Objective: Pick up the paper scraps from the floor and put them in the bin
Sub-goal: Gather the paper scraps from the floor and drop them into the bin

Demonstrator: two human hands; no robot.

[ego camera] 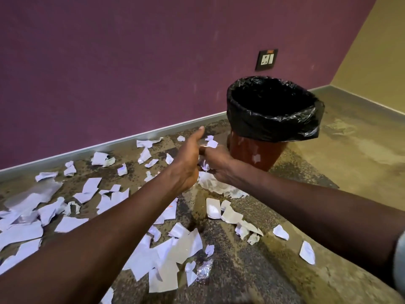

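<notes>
Several white paper scraps (171, 251) are strewn over the speckled floor, mostly on the left and in the middle. A red-brown bin (258, 153) with a black liner (274, 126) stands near the purple wall, its mouth open and dark. Both my hands meet just left of the bin, below its rim. My right hand (219, 163) is closed on a bunch of scraps (211, 144), and a larger blurred piece (210, 183) hangs beneath it. My left hand (188, 161) presses against that bunch with its thumb raised; its fingers are hidden.
The purple wall with a grey skirting (109, 145) runs behind the scraps. A wall socket (266, 59) sits above the bin. A yellow wall (377, 62) closes the corner at the right. Bare floor (350, 150) lies to the right of the bin.
</notes>
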